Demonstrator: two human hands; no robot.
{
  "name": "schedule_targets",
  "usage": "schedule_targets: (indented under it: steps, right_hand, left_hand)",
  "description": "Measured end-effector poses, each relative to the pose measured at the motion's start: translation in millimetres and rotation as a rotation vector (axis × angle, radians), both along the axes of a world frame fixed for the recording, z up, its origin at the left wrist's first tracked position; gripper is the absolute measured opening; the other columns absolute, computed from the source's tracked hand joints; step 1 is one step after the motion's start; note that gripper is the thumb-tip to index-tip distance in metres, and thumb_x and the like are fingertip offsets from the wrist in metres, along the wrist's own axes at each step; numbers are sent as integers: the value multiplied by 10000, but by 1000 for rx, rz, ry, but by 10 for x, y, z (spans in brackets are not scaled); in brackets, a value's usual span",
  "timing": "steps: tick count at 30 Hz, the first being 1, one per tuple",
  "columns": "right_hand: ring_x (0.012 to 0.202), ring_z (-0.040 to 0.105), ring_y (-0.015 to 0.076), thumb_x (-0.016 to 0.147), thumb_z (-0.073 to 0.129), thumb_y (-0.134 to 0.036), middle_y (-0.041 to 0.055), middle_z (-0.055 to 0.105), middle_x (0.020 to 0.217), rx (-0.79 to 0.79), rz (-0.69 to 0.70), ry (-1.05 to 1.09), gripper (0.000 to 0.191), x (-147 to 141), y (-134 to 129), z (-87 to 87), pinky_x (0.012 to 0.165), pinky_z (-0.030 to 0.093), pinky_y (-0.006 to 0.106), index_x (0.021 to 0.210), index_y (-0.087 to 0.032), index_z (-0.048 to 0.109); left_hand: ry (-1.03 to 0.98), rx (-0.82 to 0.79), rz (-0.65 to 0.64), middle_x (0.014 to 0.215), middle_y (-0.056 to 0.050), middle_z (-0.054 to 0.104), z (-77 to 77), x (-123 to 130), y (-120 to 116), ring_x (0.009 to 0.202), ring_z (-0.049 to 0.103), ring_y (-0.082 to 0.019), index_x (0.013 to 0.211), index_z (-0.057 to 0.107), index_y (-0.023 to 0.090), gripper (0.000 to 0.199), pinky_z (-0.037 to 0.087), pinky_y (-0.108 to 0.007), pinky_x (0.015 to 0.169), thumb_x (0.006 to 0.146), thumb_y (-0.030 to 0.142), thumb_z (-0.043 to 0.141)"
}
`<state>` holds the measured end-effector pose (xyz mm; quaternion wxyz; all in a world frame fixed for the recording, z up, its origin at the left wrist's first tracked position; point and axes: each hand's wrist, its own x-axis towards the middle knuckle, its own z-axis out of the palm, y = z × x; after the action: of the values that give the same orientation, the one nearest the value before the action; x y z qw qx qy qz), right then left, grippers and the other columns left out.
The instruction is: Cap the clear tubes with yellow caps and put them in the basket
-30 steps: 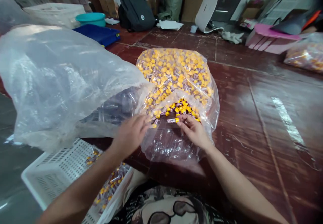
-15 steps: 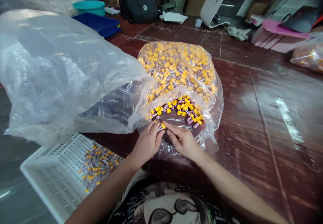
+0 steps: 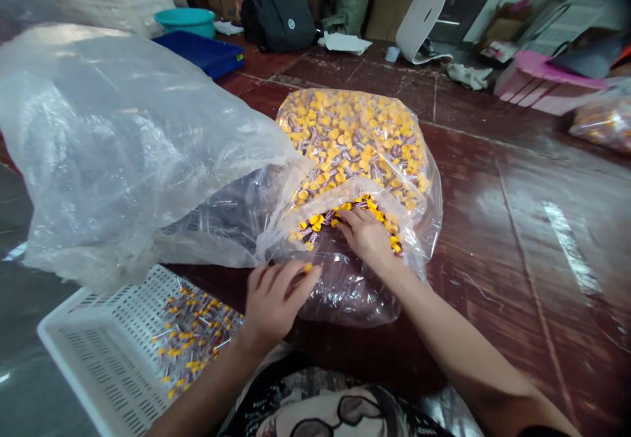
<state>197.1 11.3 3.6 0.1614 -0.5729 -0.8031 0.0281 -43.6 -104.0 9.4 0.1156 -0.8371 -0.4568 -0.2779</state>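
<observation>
My left hand (image 3: 276, 296) is low in front of the clear bag, fingers curled round a small yellow-capped piece (image 3: 308, 267); mostly only its yellow end shows. My right hand (image 3: 367, 236) reaches into the mouth of the clear plastic bag (image 3: 355, 296), fingertips bent down at loose purple-and-yellow pieces (image 3: 315, 221). Whether one is pinched there is hidden by the fingers. Many more such pieces fill the bag behind. To the left, a white perforated basket (image 3: 106, 351) contains clear tubes with purple bodies and yellow caps (image 3: 197, 325).
A big translucent plastic bag (image 3: 123, 128) lies at the left, partly over the basket. Behind are a blue tray (image 3: 202, 52), a turquoise basin (image 3: 185, 20) and a black backpack (image 3: 280, 10). A pink box (image 3: 537, 85) is at the far right on the dark red surface (image 3: 493, 227).
My hands were together at one small piece and have parted. The right went forward to the loose pieces; the left drew back left and down, keeping a piece.
</observation>
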Motion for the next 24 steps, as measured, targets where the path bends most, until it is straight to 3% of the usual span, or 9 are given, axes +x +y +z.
schedule_targets:
  steps: [4,7,9,11,13,15,18,21,24]
  right_hand:
    - [970,603,284,975,475,-542,110,693,977,-14,-103,-124,413,-81,-2,-128,754,468,366,1013,-190,688]
    - [992,594,293,980,485,-477,133,678,1031,-27,-126,-192,356,-153,-9,-190,695,444,349,1000,-174,671]
    - [996,599,286,992,460,-415,131,675,1044,-18,-149,-193,317,-167,-33,-201,689,434,339,1016,-174,664]
    - [976,613,273,995,449,-385,118,681,1042,5,-174,-156,301,-140,-71,-187,693,431,329,1066,-181,658]
    - [961,634,255,992,460,-373,99,693,1047,25,-166,-78,294,-86,-113,-154,713,442,319,1133,-197,648]
    - [959,653,240,984,487,-379,85,707,1060,20,-124,41,301,-31,-154,-114,739,462,310,1180,-211,642]
    - [923,672,226,954,541,-413,83,711,1106,-50,-74,313,330,25,-211,-71,762,502,317,1197,-214,642]
    - [857,676,206,917,596,-445,84,708,1120,-186,-39,701,357,80,-281,-46,764,536,331,1182,-208,633]
    - [828,663,190,888,647,-450,69,710,1047,-286,-27,976,356,150,-387,16,756,544,329,1150,-209,632]
  left_hand:
    - [-103,131,314,1160,-37,656,-604,-857,-701,893,631,-275,1288,550,431,570,437,-478,859,805,175,712]
    - [91,-107,608,1146,-75,681,-1082,-1378,-1257,911,629,-319,1316,538,368,452,447,-508,820,888,246,611]
    - [173,-192,706,1164,-96,694,-1208,-1513,-1439,1010,615,-335,1295,568,308,382,437,-523,872,914,275,577]
    - [130,-136,705,1189,-109,695,-1112,-1463,-1367,1095,591,-332,1281,578,265,386,419,-523,937,898,288,616]
    - [16,-7,642,1172,-112,704,-811,-1261,-1034,1095,597,-307,1282,562,238,426,413,-502,972,869,271,662]
    - [-81,33,571,1153,-105,709,-405,-974,-510,1037,623,-270,1290,538,221,426,425,-460,973,877,235,643]
    - [-35,-91,549,1092,-93,716,101,-568,360,1027,611,-282,1338,518,222,418,426,-436,947,926,281,557]
    - [85,-318,638,967,-157,717,278,-366,941,1012,592,-356,1337,523,120,493,457,-449,843,895,331,577]
    - [46,-355,605,950,-162,716,285,-302,997,1021,587,-356,1236,586,91,418,468,-460,870,868,289,603]
